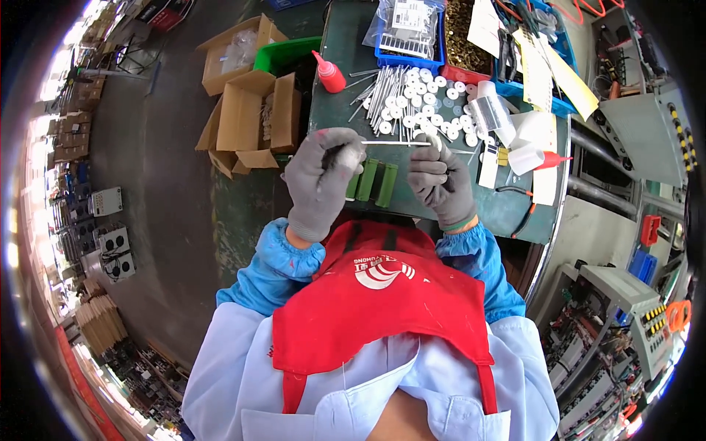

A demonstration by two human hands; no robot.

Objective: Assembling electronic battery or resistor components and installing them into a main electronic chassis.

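Observation:
A thin metal rod (396, 143) stretches level between my two grey-gloved hands, just above the green worktable. My left hand (321, 184) pinches its left end between curled fingers. At the other end, my right hand (443, 184) is closed with thumb and forefinger on the rod; a small white round piece seems to be at these fingertips, but I cannot tell it from the glove. Just beyond my hands lie a pile of loose metal rods (387, 92) and many white discs with centre holes (417, 101). Green block-like pieces (385, 185) stand between my wrists, near the table's front edge.
A red squeeze bottle (331, 76) stands at the table's far left. Bins of parts, including a blue bin (444, 51), line the back. White cylinders (526, 159) and a second red-tipped bottle (551, 160) lie right. Open cardboard boxes (239, 114) sit left of the table.

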